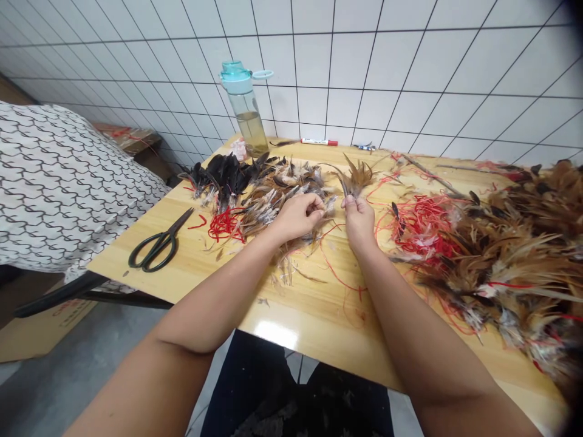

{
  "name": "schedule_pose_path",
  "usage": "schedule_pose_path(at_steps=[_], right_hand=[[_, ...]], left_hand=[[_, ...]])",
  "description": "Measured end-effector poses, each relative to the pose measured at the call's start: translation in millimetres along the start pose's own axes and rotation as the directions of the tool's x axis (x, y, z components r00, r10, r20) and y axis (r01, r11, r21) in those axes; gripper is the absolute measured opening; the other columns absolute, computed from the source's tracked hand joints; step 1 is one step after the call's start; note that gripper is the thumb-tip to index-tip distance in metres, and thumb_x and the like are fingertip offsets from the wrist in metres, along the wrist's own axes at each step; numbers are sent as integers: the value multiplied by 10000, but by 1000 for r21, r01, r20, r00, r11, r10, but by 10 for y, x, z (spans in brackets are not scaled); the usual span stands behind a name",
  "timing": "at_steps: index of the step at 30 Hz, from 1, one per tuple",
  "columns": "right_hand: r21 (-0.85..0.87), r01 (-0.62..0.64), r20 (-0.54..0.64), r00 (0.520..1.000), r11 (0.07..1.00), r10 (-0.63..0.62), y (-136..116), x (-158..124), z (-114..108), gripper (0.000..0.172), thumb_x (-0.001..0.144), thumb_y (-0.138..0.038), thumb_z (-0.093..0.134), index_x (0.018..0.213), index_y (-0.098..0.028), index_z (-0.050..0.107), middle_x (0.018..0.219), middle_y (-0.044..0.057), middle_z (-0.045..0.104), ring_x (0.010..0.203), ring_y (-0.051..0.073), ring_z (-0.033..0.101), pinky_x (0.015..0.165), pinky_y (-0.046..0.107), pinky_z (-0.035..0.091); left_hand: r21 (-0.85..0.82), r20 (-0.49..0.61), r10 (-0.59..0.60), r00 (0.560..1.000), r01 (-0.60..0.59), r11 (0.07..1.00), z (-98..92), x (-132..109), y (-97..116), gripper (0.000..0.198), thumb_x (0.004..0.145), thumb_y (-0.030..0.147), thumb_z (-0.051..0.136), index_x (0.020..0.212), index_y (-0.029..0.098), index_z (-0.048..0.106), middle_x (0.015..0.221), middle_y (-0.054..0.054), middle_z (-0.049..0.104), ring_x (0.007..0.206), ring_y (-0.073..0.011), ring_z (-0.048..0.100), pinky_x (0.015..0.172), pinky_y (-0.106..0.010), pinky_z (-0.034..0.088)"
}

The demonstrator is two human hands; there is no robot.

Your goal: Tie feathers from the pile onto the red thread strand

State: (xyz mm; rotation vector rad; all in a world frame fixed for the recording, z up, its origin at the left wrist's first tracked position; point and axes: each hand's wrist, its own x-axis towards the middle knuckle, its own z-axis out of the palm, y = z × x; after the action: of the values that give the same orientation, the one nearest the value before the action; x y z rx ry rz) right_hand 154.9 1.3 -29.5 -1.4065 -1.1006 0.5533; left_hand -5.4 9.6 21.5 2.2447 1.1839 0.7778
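Table of glossy pale wood [310, 315], seen from above, with a clear plastic water bottle with a teal lid [246, 109] upright at the far edge against a white tiled wall.

Right hand [359, 220] below and right of the bottle, thumb and fingers pinched tight around the quill ends of a small fan of brown feathers [357, 177], tips upright above the knuckles.

Left hand [298, 213] just beside it, closer to the bottle, fingers curled closed on feathers at the near edge of a loose pile of brown and white feathers [273, 194]. Fingertips of both hands nearly touching.

Black feathers [223, 176] and a tangle of red string [223, 226] below the bottle. Black-handled scissors [159, 246] further below and left, near the table's left edge. Large heap of long brown feathers [514, 255] far right of the bottle, spilling to the right edge.

Bare wood on the side farthest from the bottle, between the forearms and along the near edge.
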Motion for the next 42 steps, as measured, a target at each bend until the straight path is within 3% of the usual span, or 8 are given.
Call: schedule_pose_path(at_steps=[5,9,16,21,26,31,36,42], right_hand=[[6,5,-1,1000,1000,-5,9,-1,-2,335,854,-480,443,662,-217,523,623,0,551,643,169,501,654,305,378],[-4,14,-1,1000,1000,-14,1,2,1,351,852,-492,433,651,-218,518,631,0,554,659,167,505,664,300,379],[-3,10,15,1000,1000,-10,-12,-8,1,419,844,-561,438,664,-209,576,541,-17,489,584,163,471,603,293,368],[8,5,43,999,1000,-5,-37,-23,4,458,837,-581,438,698,-190,631,546,-11,516,596,165,491,600,287,369],[8,-26,31,999,1000,25,-63,-18,7,361,828,-469,484,679,-180,640,583,-2,560,615,162,495,630,293,372],[-45,-48,17,999,998,49,-47,0,2,292,834,-378,484,636,-197,596,521,-24,498,561,153,438,603,292,331],[-81,-30,8,1000,996,30,-49,10,0,291,837,-360,478,600,-207,550,583,-4,550,614,166,479,649,303,350],[-177,15,85,996,984,0,-38,6,-1,285,835,-369,459,645,-199,587,606,16,564,649,188,511,674,314,370]], left_hand=[[-43,46,-32,998,34,999,-31,-10,9,121,788,252,553,786,163,635,704,22,633,623,-104,504,609,-230,392],[47,138,51,989,-58,997,-39,-7,-22,156,803,261,541,793,172,668,766,6,668,690,-125,554,651,-249,408],[284,95,239,966,-256,924,-22,11,-101,165,799,192,516,802,181,680,836,-49,674,847,-194,587,822,-336,437],[343,126,296,947,-322,883,-41,7,-119,190,794,181,492,809,185,682,844,-57,662,854,-206,577,847,-356,425],[346,127,314,941,-339,875,-53,8,-116,191,789,180,482,798,185,673,826,-57,655,841,-204,573,831,-348,421],[348,106,319,942,-336,875,-71,15,-109,176,776,188,489,774,181,664,825,-58,649,842,-205,570,835,-351,423],[346,109,308,945,-327,880,-92,16,-84,177,772,181,487,759,178,663,829,-61,646,846,-199,567,850,-351,426],[378,115,304,946,-325,867,-88,16,-111,182,773,184,490,772,167,671,838,-76,646,853,-210,568,858,-365,423]])
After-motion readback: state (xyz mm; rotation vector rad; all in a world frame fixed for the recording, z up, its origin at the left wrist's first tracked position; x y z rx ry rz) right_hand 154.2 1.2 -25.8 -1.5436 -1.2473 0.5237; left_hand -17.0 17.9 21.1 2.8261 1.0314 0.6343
